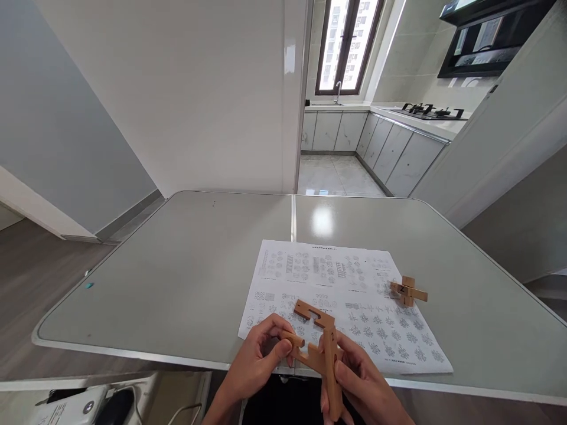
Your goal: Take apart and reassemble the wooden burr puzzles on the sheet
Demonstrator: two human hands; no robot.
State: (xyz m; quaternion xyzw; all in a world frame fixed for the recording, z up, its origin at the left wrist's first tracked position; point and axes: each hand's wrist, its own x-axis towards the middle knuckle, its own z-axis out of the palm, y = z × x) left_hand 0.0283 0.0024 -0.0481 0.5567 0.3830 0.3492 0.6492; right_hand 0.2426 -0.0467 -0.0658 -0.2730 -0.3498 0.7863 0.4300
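Observation:
My left hand pinches the end of a notched wooden puzzle bar near the table's front edge. My right hand is wrapped round an upright wooden bar that crosses the first one. A third notched wooden piece rests on top of the joined bars, slanting left and away. Under them lies a printed instruction sheet. At the sheet's right edge, apart from both hands, sits a small assembled wooden cross.
The grey folding table has a metal rim and a seam down its middle. A white wall stands behind it, with a kitchen doorway at the back right. Below the table at lower left lie white devices and a cable.

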